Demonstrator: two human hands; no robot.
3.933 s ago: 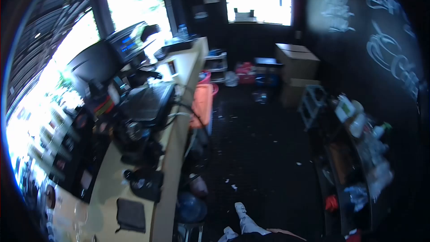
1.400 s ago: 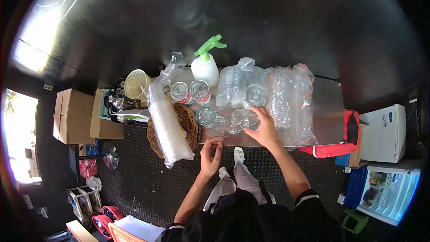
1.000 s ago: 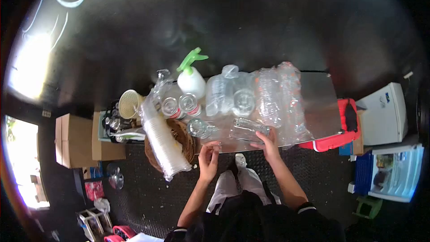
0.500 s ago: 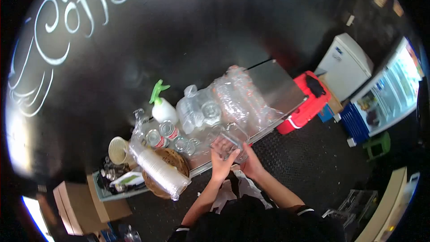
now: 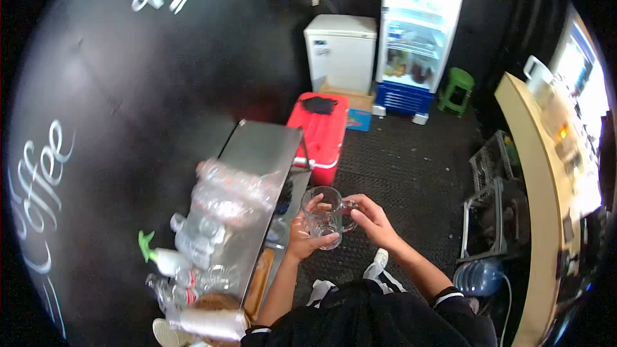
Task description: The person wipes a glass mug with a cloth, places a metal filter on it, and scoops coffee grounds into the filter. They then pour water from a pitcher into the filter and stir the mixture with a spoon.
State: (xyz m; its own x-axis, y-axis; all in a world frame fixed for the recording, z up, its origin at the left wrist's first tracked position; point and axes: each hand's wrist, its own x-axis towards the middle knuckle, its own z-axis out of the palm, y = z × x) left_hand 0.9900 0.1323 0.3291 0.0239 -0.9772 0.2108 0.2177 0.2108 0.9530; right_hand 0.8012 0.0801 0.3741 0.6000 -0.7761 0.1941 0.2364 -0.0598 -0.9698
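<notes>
the glass mug (image 5: 323, 211) is near the middle of the frame, a little below centre, held over the dark floor (image 5: 411, 183) between the table (image 5: 256, 144) at left and the counter (image 5: 535, 183) at right. the left hand (image 5: 301, 238) is curled round the body, its thumb across the near side low by the base and its fingers showing through the glass; the right hand (image 5: 379, 223) looks closed on the handle (image 5: 351, 215) with thumb and fingers, though how deep they go through the loop i can't tell. it's a sound two-handed hold, worth having with thick, smooth glass: let the left palm bear the weight and the right steer by the handle, and squeeze no harder than it takes to stop a slip. the mouth faces up and somewhat toward the camera, so fingers are best kept off the rim. mind the clearance too: the table edge and the red cooler (image 5: 319, 132), up and left of the mug, would be the likeliest knocks in a turn, so elbows in and glass close to the body. the plastic-wrapped cups (image 5: 228, 202) on the table, left of the hands, deserve the same care.
</notes>
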